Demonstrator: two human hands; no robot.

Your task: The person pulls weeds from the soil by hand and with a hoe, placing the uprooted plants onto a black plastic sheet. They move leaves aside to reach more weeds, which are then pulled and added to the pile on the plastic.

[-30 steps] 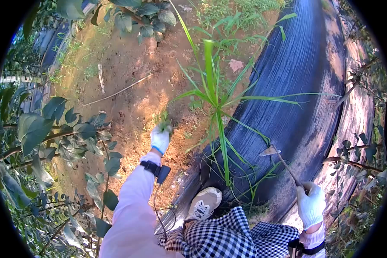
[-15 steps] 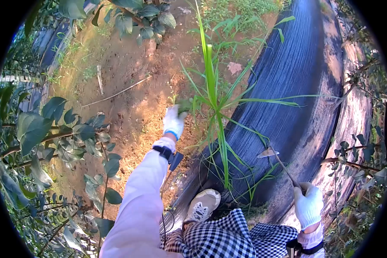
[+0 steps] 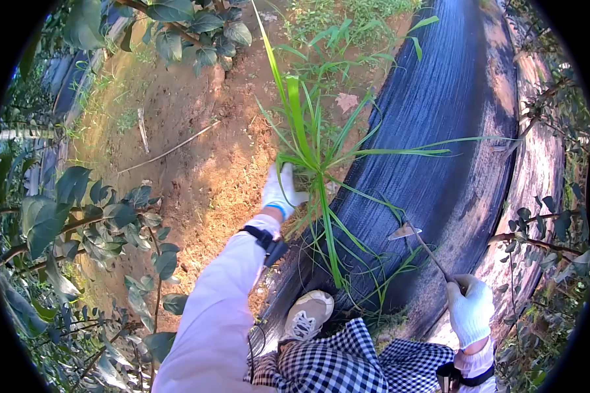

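Note:
My left hand (image 3: 282, 188), in a white glove, is at the left side of a tall clump of grass (image 3: 316, 164). Its thumb is spread away from the fingers, and some blades cross in front of the fingertips. I see nothing held in it. My right hand (image 3: 471, 309), also gloved in white, is closed around the handle of a small hand hoe (image 3: 432, 255). The hoe's flat pale blade (image 3: 405, 232) is over the black ground sheet (image 3: 432, 131), to the right of the clump. Long grass blades fan out across the sheet.
Leafy branches (image 3: 78, 216) crowd the left side, and another branch (image 3: 196, 33) hangs at the top. A thin stick (image 3: 170, 149) and a dry leaf (image 3: 347, 101) lie on the bare soil (image 3: 196, 216). My shoe (image 3: 308, 314) stands at the sheet's near edge.
My left hand has moved right, from over the bare soil to the grass clump, and its fingers are spread. My right hand and the hoe have hardly moved.

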